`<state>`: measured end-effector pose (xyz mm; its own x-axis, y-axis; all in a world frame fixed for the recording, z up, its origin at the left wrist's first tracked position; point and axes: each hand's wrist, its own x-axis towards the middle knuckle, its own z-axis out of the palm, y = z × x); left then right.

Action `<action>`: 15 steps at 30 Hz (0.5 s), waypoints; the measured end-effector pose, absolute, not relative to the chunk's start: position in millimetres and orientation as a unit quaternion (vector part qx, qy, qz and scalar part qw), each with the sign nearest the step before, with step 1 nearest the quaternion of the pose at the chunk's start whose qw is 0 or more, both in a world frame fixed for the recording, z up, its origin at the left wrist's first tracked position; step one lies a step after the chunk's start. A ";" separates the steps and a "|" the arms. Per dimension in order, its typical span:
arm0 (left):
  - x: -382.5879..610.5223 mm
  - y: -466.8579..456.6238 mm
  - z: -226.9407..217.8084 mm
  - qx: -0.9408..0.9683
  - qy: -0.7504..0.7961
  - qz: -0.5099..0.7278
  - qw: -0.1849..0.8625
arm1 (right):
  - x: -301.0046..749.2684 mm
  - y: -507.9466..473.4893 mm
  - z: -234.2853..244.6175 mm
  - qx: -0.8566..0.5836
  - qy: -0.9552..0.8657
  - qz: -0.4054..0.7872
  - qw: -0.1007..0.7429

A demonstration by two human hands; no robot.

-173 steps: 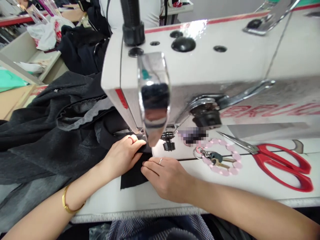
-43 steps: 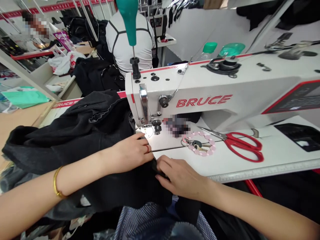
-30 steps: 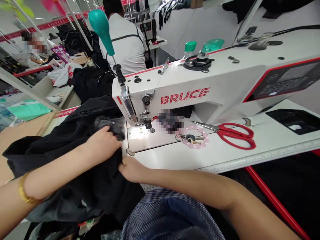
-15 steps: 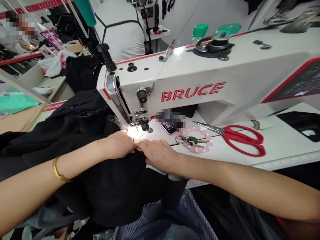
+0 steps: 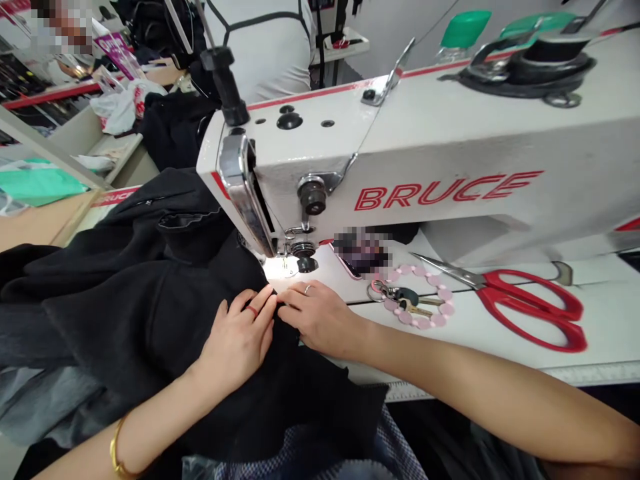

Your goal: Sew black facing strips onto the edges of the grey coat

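A black garment (image 5: 185,293) lies in thick folds on the left of the sewing machine (image 5: 280,167), its right edge close to the lit needle area. My left hand (image 5: 237,337) rests on the cloth with fingers stretched toward the needle plate, a red ring on one finger. Beside it, my right hand (image 5: 323,317) has its fingers curled around the cloth's edge, fingertips near those of the left. Part of the garment hangs down over the table's front edge, above a checked cloth (image 5: 300,453).
Right of my right hand lie keys on a pink beaded loop (image 5: 445,310), a phone (image 5: 360,257) and red-handled scissors (image 5: 530,300). Behind the machine sits a person in a white top (image 5: 265,53). A thread spool (image 5: 555,50) stands on the machine.
My left hand has moved back from the needle area and flattened out on the cloth, while the right stays at the edge. The view has come closer to the machine.
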<state>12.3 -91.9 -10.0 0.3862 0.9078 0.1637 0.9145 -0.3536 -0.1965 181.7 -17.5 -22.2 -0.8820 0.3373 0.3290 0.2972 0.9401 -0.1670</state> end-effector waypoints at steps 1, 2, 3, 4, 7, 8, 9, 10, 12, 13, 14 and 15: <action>9.8 -86.8 -10.5 -0.823 -0.556 -0.015 0.115 | 180.6 -15.7 -22.5 -0.167 -0.967 0.065 0.183; 7.5 -80.8 -10.4 -0.824 -0.557 -0.016 0.101 | 179.5 -13.5 -22.7 -0.174 -0.965 0.071 0.185; 5.5 -74.0 -10.1 -0.826 -0.557 -0.017 0.088 | 178.3 -10.8 -22.8 -0.183 -0.963 0.074 0.185; 3.7 -66.6 -9.7 -0.829 -0.554 -0.020 0.073 | 177.3 -7.8 -22.7 -0.194 -0.961 0.075 0.181; -1.5 -42.4 -8.3 -0.845 -0.533 -0.035 0.018 | 176.5 1.0 -22.3 -0.234 -0.957 0.069 0.154; -3.5 -34.3 -7.7 -0.849 -0.527 -0.036 -0.003 | 177.1 3.0 -22.2 -0.247 -0.955 0.067 0.147; -5.6 -26.6 -6.8 -0.854 -0.518 -0.036 -0.023 | 178.0 4.5 -22.2 -0.259 -0.953 0.066 0.144; -7.8 -19.9 -5.9 -0.861 -0.506 -0.037 -0.040 | 179.0 5.2 -22.3 -0.269 -0.950 0.065 0.143; -11.6 -10.2 -3.8 -0.878 -0.474 -0.043 -0.055 | 180.8 5.2 -22.5 -0.281 -0.947 0.065 0.140; -12.9 -7.6 -3.0 -0.887 -0.456 -0.049 -0.052 | 181.4 4.7 -22.5 -0.284 -0.947 0.064 0.136; -13.7 -6.5 -2.7 -0.893 -0.445 -0.057 -0.039 | 181.8 4.2 -22.3 -0.286 -0.947 0.064 0.131; -13.8 -6.7 -2.9 -0.894 -0.442 -0.066 -0.020 | 182.1 3.7 -22.0 -0.287 -0.947 0.065 0.126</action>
